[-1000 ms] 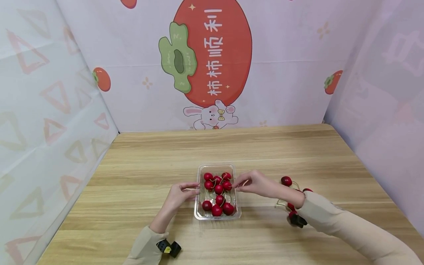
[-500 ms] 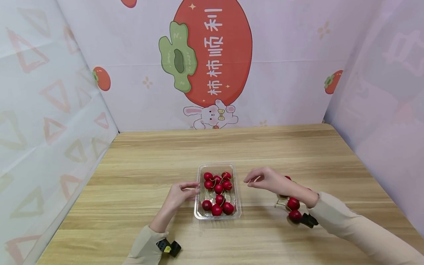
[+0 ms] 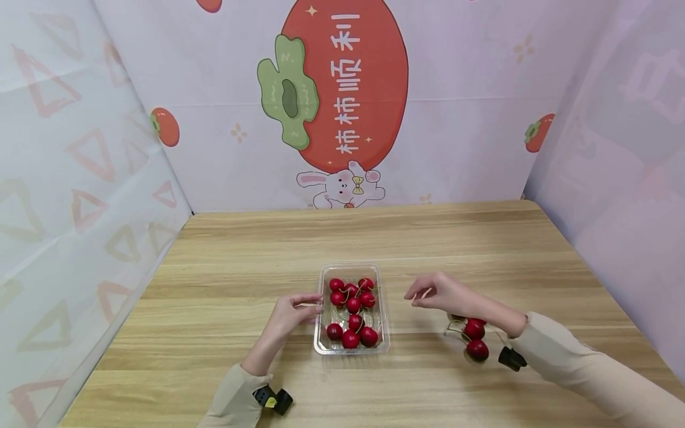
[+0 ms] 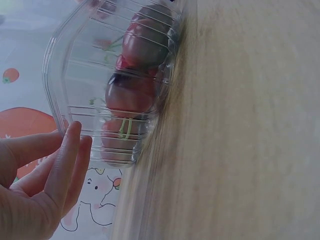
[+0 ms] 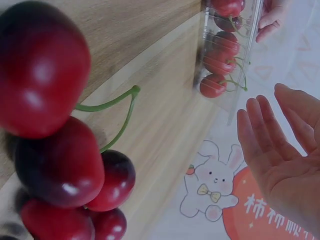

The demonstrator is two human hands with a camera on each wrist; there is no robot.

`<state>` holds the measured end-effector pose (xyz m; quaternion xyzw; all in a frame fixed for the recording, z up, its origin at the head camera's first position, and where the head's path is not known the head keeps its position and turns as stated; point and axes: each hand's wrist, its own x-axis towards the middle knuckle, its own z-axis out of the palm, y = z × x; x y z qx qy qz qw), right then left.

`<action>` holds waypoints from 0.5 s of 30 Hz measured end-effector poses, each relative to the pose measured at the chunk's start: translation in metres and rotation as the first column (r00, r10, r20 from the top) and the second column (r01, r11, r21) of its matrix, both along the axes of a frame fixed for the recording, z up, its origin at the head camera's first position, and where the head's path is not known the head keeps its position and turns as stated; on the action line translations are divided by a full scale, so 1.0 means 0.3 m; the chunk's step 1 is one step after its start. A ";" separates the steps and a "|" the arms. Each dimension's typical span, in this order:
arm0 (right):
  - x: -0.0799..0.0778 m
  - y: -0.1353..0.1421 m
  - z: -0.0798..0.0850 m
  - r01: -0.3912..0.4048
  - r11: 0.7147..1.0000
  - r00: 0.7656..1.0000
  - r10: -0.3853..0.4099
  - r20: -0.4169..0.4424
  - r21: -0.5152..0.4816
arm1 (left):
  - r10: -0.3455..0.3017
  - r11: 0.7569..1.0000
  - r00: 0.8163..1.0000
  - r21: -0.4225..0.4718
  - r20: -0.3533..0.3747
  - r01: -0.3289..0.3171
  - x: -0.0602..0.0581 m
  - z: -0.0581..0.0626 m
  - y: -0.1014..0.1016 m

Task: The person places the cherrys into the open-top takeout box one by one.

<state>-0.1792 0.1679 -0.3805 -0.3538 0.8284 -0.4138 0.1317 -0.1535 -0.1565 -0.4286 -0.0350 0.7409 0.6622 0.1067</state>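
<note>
A clear plastic container (image 3: pixel 350 352) stands on the table with several red cherries (image 3: pixel 353 305) in it, some with green stems. My left hand (image 3: pixel 288 315) is at its left side, with extended fingertips touching the rim; in the left wrist view the fingers (image 4: pixel 65 165) lie against the clear wall. My right hand (image 3: pixel 444 294) hovers to the right of the container, holding nothing. Its fingers are loosely bent and apart from the thumb in the right wrist view. Below the right forearm lie several loose cherries (image 3: pixel 477 350), partly hidden by it; close up they show dark red (image 5: pixel 60 162).
The wooden table (image 3: pixel 257 249) reaches back to a printed backdrop (image 3: pixel 460 137) with a persimmon and a rabbit. Cloth walls (image 3: pixel 91 178) flank it on both sides. A small black camera (image 3: pixel 512 358) sits at the right wrist, beside the loose cherries.
My right hand has drawn back from the container's right edge toward the loose cherries, uncovering some of them. My left hand and the container have stayed in place.
</note>
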 end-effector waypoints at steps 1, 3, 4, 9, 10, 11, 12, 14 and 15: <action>0.000 0.004 -0.002 -0.001 1.000 1.000 0.001 0.002 0.004 | 0.000 1.000 1.000 0.001 -0.001 0.000 0.000 0.001 0.000; 0.002 0.011 -0.005 -0.005 1.000 1.000 0.005 0.006 0.008 | 0.001 1.000 1.000 0.001 -0.004 -0.001 0.002 0.003 0.001; 0.002 0.015 -0.006 -0.008 1.000 1.000 0.008 0.007 0.010 | 0.004 1.000 1.000 0.001 -0.002 -0.004 0.002 0.004 0.001; 0.005 0.033 -0.012 -0.016 0.999 1.000 0.016 0.025 0.028 | 0.009 1.000 1.000 0.002 0.005 -0.009 0.004 0.006 0.003; 0.006 0.036 -0.014 -0.016 0.999 0.999 0.015 0.030 0.033 | 0.009 1.000 1.000 0.002 0.002 -0.009 0.004 0.006 0.004; 0.006 0.040 -0.016 -0.016 0.999 0.999 0.015 0.036 0.038 | 0.009 1.000 1.000 0.002 -0.001 -0.009 0.004 0.005 0.004; 0.006 0.043 -0.017 -0.017 0.999 0.999 0.015 0.042 0.041 | 0.010 1.000 1.000 0.005 -0.002 -0.010 0.004 0.005 0.004; 0.008 0.050 -0.020 -0.019 0.998 0.998 0.017 0.053 0.052 | 0.010 1.000 1.000 0.002 -0.007 -0.009 0.003 0.005 0.004; 0.009 0.053 -0.021 -0.020 0.998 0.998 0.017 0.060 0.058 | 0.011 1.000 1.000 0.001 -0.006 -0.011 0.002 0.003 0.004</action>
